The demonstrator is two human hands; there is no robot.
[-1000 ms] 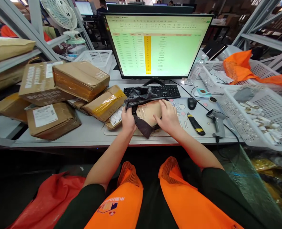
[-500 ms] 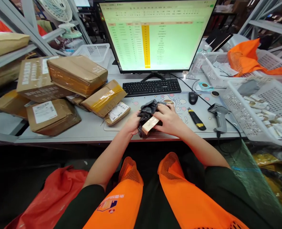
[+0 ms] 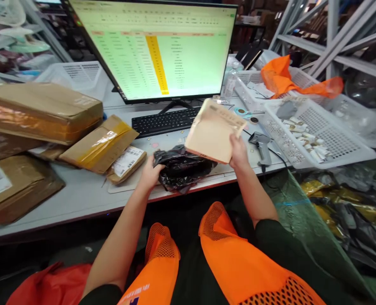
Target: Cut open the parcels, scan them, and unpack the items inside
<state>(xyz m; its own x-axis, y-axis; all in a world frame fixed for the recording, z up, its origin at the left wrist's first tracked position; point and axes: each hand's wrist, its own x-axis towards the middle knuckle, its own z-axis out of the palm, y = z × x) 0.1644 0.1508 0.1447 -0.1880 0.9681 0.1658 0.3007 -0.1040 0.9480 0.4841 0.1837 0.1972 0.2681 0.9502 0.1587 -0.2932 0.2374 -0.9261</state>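
My left hand [image 3: 151, 173] is closed on the left edge of a crumpled black plastic bag [image 3: 184, 171], whose dark opening faces me at the desk's front edge. In my right hand [image 3: 239, 152] is a flat cream-coloured box [image 3: 215, 132], gripped by its right side and raised above the desk, tilted. The box is out of the bag, with its lower left corner just over it. It hides part of the desk mat and whatever lies behind it. Some blur softens the print on the box.
Cardboard parcels [image 3: 42, 110] are piled at the left. Behind stand a monitor [image 3: 162, 51] and a keyboard [image 3: 165, 123]. To the right are a barcode scanner [image 3: 261, 148], a white basket [image 3: 340, 148] with small white pieces, and a water bottle [image 3: 230, 80]. Bagged items [image 3: 349, 216] lie below right.
The cream box has come out of the black bag in my right hand, moving up and right. My left hand keeps hold of the bag. The view has turned to the right.
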